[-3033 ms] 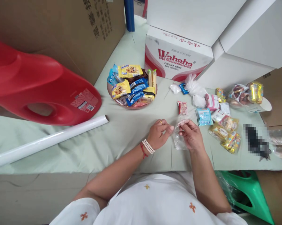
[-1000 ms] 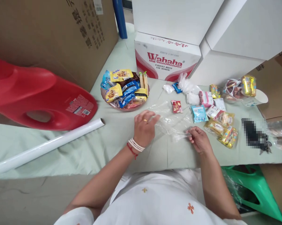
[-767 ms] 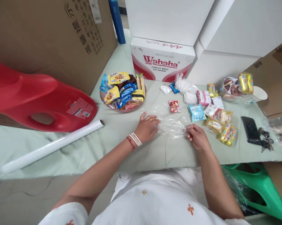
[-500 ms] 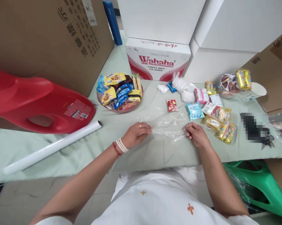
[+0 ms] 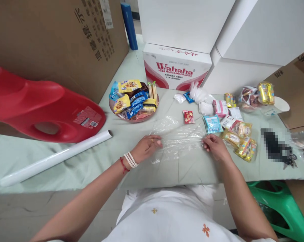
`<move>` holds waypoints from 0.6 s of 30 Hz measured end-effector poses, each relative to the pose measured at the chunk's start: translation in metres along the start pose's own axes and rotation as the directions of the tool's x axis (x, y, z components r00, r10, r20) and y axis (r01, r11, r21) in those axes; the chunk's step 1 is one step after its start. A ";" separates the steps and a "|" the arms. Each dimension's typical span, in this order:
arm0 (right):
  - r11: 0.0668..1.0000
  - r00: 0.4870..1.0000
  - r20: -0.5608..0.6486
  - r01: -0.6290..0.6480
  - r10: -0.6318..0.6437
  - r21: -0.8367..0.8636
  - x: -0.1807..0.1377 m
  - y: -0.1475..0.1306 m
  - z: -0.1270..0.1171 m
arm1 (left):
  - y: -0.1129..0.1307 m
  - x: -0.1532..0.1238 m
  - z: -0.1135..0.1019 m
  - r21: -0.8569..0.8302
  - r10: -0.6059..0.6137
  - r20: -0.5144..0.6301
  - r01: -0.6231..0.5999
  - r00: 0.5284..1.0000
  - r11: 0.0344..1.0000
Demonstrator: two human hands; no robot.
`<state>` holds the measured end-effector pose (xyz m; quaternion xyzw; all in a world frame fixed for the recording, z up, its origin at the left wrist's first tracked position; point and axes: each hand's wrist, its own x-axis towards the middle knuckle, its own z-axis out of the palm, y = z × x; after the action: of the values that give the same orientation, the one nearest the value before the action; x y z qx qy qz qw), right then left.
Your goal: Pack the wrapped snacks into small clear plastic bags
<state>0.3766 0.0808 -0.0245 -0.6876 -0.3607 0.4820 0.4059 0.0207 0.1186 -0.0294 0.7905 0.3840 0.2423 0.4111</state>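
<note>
A crumpled sheet of clear plastic, perhaps a bag [image 5: 178, 137], stretches between my two hands just over the table. My left hand [image 5: 149, 147], with a ring and bracelets on it, pinches the plastic's left side between thumb and fingers. On the other side, my right hand [image 5: 216, 147] has its thumb and curled fingers closed on the plastic's edge. A small red snack packet [image 5: 188, 117] lies just beyond the plastic. Close to my right hand are a light-blue packet [image 5: 212, 124] and several yellow-wrapped snacks [image 5: 246, 148].
A bowl of snacks [image 5: 139, 120] stands at the back left. Farther left are a red jug [image 5: 48, 111] and a white roll [image 5: 58, 158]. A Wahaha box [image 5: 177, 69] borders the back. At the right lie a paper cup [image 5: 280, 106] and keys [image 5: 290, 159].
The plastic is spread wider, its near side now hanging lower beside my left hand. My left fingers have straightened a little. The whole view has shifted slightly.
</note>
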 end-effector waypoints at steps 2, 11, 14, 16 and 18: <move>0.991 0.999 0.041 0.029 -0.024 -0.133 -0.001 -0.005 -0.010 | -0.003 -0.002 0.005 0.068 0.053 0.001 -0.053 0.999 0.996; 0.429 0.884 0.207 0.393 -0.418 -0.813 0.082 -0.108 0.023 | 0.006 -0.046 0.021 0.342 0.115 0.147 -0.159 0.982 0.926; 0.182 0.894 0.272 0.352 -0.357 -0.918 0.135 -0.128 0.072 | 0.009 -0.050 0.023 0.354 0.089 0.191 -0.153 0.977 0.922; 0.094 0.920 0.199 0.243 -0.338 -0.965 0.162 -0.133 0.095 | 0.009 -0.048 0.022 0.355 0.076 0.188 -0.140 0.979 0.924; 0.060 0.930 0.120 0.150 -0.347 -0.987 0.178 -0.134 0.107 | 0.008 -0.046 0.021 0.348 0.073 0.172 -0.129 0.982 0.929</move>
<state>0.3096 0.3159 0.0087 -0.7413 -0.6690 -0.0108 -0.0532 0.0117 0.0692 -0.0371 0.8872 0.3469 0.1267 0.2764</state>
